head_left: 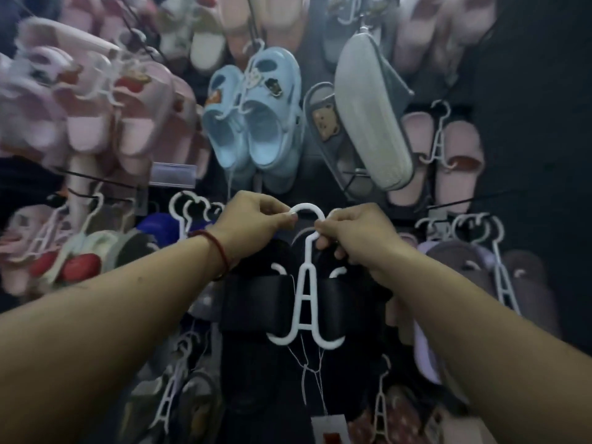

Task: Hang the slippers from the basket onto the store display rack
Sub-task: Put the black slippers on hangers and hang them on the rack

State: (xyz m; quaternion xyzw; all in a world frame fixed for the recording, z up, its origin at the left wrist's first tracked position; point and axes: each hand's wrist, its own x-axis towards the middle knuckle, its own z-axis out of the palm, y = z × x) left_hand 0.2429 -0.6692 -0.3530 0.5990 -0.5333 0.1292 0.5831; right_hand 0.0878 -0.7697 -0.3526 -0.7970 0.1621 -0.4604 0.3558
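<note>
Tight slot: black slippers (256, 302) on a white hanger (307, 255) sit mid-rack, w/ empty white hangers (189, 206) just left & purple slippers (455, 261) just right. Left hand (256, 216) pinches the top of the hanger hook; right hand (355, 235) grips the hook's neck. Blue clogs (256, 123) & grey slippers (368, 123) hang close above, pink slippers (128, 123) upper left. Paper tag (330, 426) dangles on thread below the pair, red mark on it, text too blurred to read.
</note>
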